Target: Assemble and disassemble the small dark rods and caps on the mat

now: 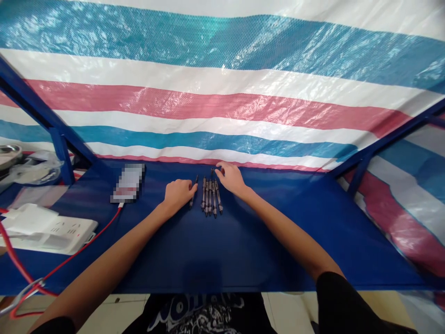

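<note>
A row of dark pens (210, 198) lies side by side on the blue tabletop (222, 250), pointing away from me. To the left of the row, my left hand (178, 195) is closed with its thumb against a single pen (191, 201), which slants slightly. My right hand (232, 178) rests at the far right end of the row. Its thumb and forefinger curve toward each other with a small gap between them, next to a dark pen end (212, 171). The other right fingers are mostly hidden.
A phone (128, 183) with a blurred screen lies to the left, plugged into a red cable (104, 235). Nearer me is a white power strip (66, 232). Blue frame bars (62, 155) rise at the sides, and a striped plastic sheet (222, 106) hangs behind the table.
</note>
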{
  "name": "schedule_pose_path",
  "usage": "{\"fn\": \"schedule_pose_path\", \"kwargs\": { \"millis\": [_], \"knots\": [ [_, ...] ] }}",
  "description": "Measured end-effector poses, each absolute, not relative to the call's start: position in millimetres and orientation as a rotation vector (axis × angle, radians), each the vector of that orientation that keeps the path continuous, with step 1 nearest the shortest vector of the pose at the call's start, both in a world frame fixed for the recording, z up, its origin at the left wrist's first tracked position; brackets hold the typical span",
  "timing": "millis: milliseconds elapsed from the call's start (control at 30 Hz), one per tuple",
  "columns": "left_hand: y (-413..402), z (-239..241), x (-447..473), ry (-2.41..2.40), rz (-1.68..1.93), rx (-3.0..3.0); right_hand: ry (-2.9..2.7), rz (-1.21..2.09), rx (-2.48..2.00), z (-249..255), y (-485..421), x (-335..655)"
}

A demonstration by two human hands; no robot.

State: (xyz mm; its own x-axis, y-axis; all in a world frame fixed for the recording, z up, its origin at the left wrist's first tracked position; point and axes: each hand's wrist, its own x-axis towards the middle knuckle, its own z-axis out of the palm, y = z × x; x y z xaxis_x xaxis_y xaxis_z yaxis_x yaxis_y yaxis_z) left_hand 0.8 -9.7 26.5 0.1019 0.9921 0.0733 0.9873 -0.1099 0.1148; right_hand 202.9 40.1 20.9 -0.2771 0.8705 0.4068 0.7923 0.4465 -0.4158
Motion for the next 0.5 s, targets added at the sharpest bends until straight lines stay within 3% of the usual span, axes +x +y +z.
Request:
{"fn": "schedule_pose_path", "kwargs": {
  "millis": [167, 500],
  "knots": [
    [-14, 32, 12, 1.849, 0.368, 2.51, -2.057, 0.332, -1.403, 13, 8, 213],
    [-12, 29, 27, 1.846, 0.153, 2.497, -1.94, 0.377, -1.342, -11, -6, 214]
  ]
}}
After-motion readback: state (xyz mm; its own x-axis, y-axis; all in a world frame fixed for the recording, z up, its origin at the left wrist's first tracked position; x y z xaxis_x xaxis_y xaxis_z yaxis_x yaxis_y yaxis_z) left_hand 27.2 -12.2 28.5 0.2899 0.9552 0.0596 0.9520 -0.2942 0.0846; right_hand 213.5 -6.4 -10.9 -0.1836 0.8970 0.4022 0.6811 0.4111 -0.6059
